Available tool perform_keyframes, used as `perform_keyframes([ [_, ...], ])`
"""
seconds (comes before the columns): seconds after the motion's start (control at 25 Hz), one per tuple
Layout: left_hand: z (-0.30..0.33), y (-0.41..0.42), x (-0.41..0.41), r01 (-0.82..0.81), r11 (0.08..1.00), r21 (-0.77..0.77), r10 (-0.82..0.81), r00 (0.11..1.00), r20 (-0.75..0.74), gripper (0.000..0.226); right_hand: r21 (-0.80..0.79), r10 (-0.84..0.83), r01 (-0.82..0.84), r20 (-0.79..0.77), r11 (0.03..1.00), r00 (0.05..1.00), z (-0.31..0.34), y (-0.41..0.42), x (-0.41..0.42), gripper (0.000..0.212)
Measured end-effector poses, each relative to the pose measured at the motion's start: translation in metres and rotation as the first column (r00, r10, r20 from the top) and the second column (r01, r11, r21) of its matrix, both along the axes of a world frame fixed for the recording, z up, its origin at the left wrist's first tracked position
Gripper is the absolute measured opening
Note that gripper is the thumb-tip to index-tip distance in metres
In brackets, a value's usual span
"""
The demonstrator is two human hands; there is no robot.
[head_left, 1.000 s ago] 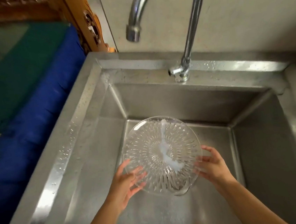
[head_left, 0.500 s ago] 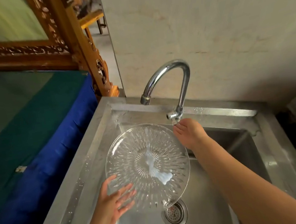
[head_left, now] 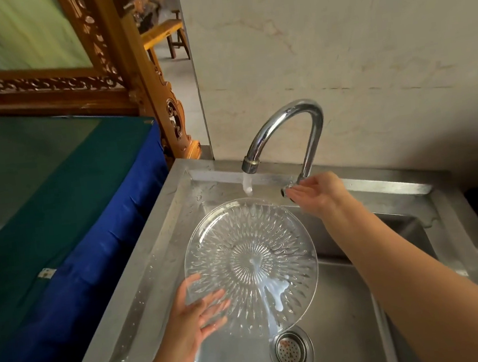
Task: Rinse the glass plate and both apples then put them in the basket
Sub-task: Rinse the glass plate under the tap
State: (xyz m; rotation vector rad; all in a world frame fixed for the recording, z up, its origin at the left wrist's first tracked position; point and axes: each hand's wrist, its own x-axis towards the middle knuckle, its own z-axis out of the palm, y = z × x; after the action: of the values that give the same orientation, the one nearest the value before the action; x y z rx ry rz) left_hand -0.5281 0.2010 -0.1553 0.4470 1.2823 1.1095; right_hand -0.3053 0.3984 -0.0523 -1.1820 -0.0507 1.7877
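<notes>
Water now thinned; plate (head_left: 251,265) blurs left fingers (head_left: 213,309).

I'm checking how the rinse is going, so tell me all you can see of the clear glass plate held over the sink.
The clear, round glass plate has a pressed pattern of rays fanning from its centre. It is tilted, far edge raised, above the steel sink, below the chrome tap. The left hand supports its near-left edge, fingers spread beneath. Water runs down its face and drips off the low edge near the drain.
</notes>
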Motion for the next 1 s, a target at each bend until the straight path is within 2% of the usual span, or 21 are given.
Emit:
perform_keyframes([
  [0.12, 0.000, 0.002, -0.001, -0.004, 1.000, 0.005, 0.004, 1.000, -0.002, 0.040, 0.091, 0.008, -0.003, -0.057, 0.996, 0.998, 0.000, -0.003, 0.005, 0.048],
  [0.16, 0.001, 0.003, -0.002, -0.001, 1.000, 0.002, 0.001, 1.000, -0.005, 0.040, 0.149, 0.023, -0.020, -0.013, 0.989, 1.000, -0.003, -0.010, 0.006, 0.048],
  [0.2, 0.001, 0.003, -0.002, 0.006, 1.000, -0.001, -0.006, 1.000, -0.016, 0.040, 0.220, 0.047, -0.082, 0.161, 0.972, 0.986, -0.010, -0.020, 0.007, 0.047],
  [0.24, 0.003, 0.003, -0.002, 0.015, 1.000, -0.003, -0.015, 0.999, -0.030, 0.040, 0.274, 0.066, -0.208, 0.451, 0.939, 0.890, -0.021, -0.034, 0.007, 0.046],
  [0.28, 0.006, 0.003, -0.002, 0.023, 1.000, -0.001, -0.023, 0.999, -0.047, 0.040, 0.284, 0.043, -0.375, 0.746, 0.882, 0.665, -0.036, -0.049, 0.006, 0.047],
  [0.32, 0.009, 0.003, -0.002, 0.032, 0.999, 0.004, -0.032, 0.997, -0.069, 0.039, 0.255, -0.034, -0.555, 0.926, 0.792, 0.377, -0.052, -0.065, 0.003, 0.049],
  [0.36, 0.012, 0.004, -0.001, 0.042, 0.999, 0.014, -0.041, 0.994, -0.100, 0.039, 0.189, -0.140, -0.693, 0.982, 0.695, 0.128, -0.067, -0.077, 0.001, 0.053],
  [0.4, 0.016, 0.006, -0.001, 0.051, 0.998, 0.026, -0.047, 0.989, -0.138, 0.038, 0.103, -0.227, -0.775, 0.972, 0.623, -0.054, -0.079, -0.084, -0.003, 0.057],
  [0.44, 0.019, 0.008, -0.001, 0.058, 0.998, 0.038, -0.050, 0.982, -0.181, 0.038, 0.025, -0.281, -0.811, 0.944, 0.585, -0.174, -0.088, -0.087, -0.007, 0.059],
  [0.48, 0.022, 0.010, -0.002, 0.066, 0.997, 0.051, -0.053, 0.973, -0.225, 0.038, -0.024, -0.312, -0.819, 0.918, 0.574, -0.245, -0.094, -0.086, -0.012, 0.060],
  [0.64, 0.034, 0.016, -0.009, 0.128, 0.986, 0.108, -0.086, 0.939, -0.334, 0.039, -0.101, -0.304, -0.774, 0.882, 0.626, -0.361, -0.100, -0.073, -0.042, 0.063],
  [0.76, 0.040, 0.015, -0.009, 0.147, 0.981, 0.125, -0.101, 0.942, -0.320, 0.040, -0.091, -0.262, -0.784, 0.913, 0.613, -0.312, -0.095, -0.084, -0.091, 0.063],
  [0.84, 0.042, 0.019, -0.012, 0.119, 0.986, 0.120, -0.074, 0.942, -0.328, 0.040, -0.037, -0.353, -0.857, 0.902, 0.515, -0.251, -0.092, -0.108, -0.123, 0.059],
  [0.92, 0.043, 0.021, -0.018, 0.102, 0.989, 0.110, -0.060, 0.943, -0.328, 0.043, -0.017, -0.435, -0.935, 0.882, 0.355, -0.182, -0.098, -0.139, -0.136, 0.057],
  [1.0, 0.043, 0.019, -0.027, 0.083, 0.992, 0.092, -0.051, 0.951, -0.304, 0.043, -0.096, -0.502, -0.979, 0.847, 0.182, -0.176, -0.111, -0.158, -0.116, 0.056],
])
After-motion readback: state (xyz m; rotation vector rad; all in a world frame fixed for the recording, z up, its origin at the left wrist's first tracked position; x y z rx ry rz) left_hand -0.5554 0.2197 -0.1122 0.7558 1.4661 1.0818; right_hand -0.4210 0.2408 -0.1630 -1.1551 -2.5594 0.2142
